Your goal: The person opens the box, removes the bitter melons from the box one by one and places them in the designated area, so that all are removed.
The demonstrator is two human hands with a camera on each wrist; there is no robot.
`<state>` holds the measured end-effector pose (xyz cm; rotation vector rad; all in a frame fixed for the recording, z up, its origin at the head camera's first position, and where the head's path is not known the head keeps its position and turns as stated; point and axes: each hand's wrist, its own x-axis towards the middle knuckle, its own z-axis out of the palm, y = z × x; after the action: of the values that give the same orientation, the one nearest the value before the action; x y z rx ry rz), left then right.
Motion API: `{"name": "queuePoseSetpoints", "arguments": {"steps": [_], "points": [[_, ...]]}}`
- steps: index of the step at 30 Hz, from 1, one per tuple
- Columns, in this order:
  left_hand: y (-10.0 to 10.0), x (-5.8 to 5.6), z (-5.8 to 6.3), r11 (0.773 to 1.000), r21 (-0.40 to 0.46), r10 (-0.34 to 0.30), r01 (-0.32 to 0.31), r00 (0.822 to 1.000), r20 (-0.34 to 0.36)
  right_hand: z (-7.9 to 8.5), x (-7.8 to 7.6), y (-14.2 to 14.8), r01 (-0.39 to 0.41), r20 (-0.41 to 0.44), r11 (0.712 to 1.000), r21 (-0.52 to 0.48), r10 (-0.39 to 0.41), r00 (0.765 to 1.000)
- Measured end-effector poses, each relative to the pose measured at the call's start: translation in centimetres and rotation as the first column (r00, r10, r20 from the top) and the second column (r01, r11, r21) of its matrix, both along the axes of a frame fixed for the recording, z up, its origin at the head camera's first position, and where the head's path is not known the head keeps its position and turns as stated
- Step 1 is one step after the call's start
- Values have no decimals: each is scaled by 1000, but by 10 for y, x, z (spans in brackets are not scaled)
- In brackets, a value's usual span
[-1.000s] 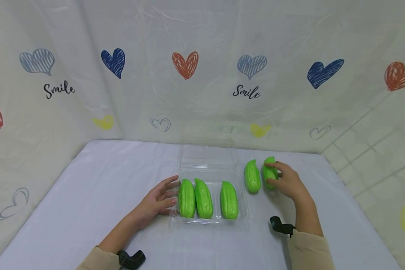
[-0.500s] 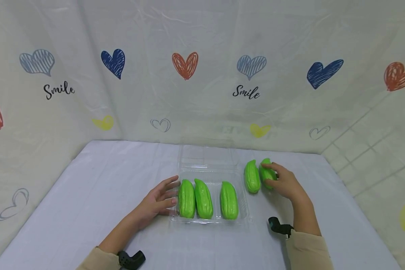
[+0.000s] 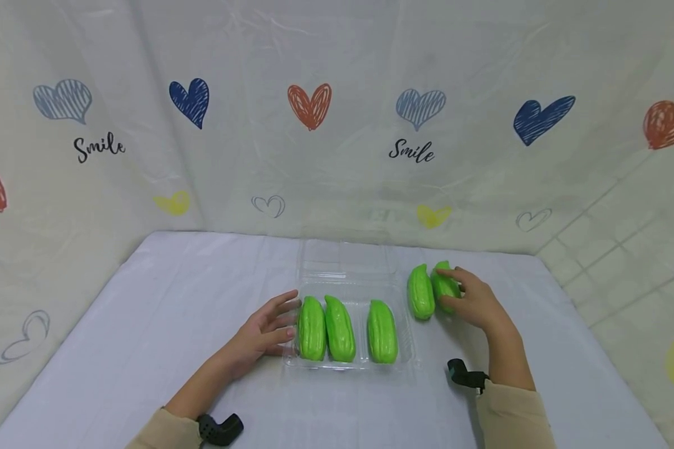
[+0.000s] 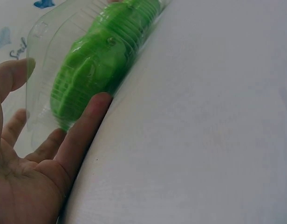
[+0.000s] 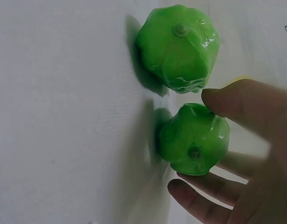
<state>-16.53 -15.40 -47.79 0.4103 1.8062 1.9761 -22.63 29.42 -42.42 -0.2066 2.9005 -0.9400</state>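
Note:
On the table in the head view is a clear plastic clamshell box (image 3: 355, 360) with its lid raised at the back. Three green ridged gourds lie in it: a left one (image 3: 312, 329), a middle one (image 3: 340, 329) and a right one (image 3: 382, 332). My left hand (image 3: 261, 333) rests its spread, relaxed fingers against the box's left side. Thumb and fingers of my right hand (image 3: 474, 302) hold another green gourd (image 5: 192, 140) by its sides, close over the table. Just left of it lies one more gourd (image 3: 421, 293).
A white cloth covers the table (image 3: 163, 312). Behind it hangs a pale curtain (image 3: 337, 168) printed with hearts and "Smile". A gap separates the middle and right gourds in the box. Each wrist bears a black camera mount.
My right hand has shifted slightly left with its gourd, bringing it nearer the neighbouring one, and now stays there. The left hand and the box have kept their places.

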Motion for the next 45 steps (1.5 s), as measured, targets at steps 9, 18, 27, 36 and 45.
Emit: {"name": "queuePoseSetpoints", "arguments": {"steps": [9,18,27,36,45], "points": [[2,-1,4,1000,-13,7,-7,1000,3,8,1,0,0,-6,1000,1,0,1000],[1,-1,5,1000,-13,5,-5,1000,2,18,3,-5,-8,-39,1000,20,9,999],[1,-2,3,1000,-7,8,-8,1000,1,36,10,-15,-9,-104,1000,29,12,995],[-1,-1,0,1000,3,5,-5,1000,2,51,18,-31,-34,-166,999,39,40,985],[0,-2,-2,1000,1,9,-9,1000,7,57,24,-49,-66,-192,997,30,70,979]]}}
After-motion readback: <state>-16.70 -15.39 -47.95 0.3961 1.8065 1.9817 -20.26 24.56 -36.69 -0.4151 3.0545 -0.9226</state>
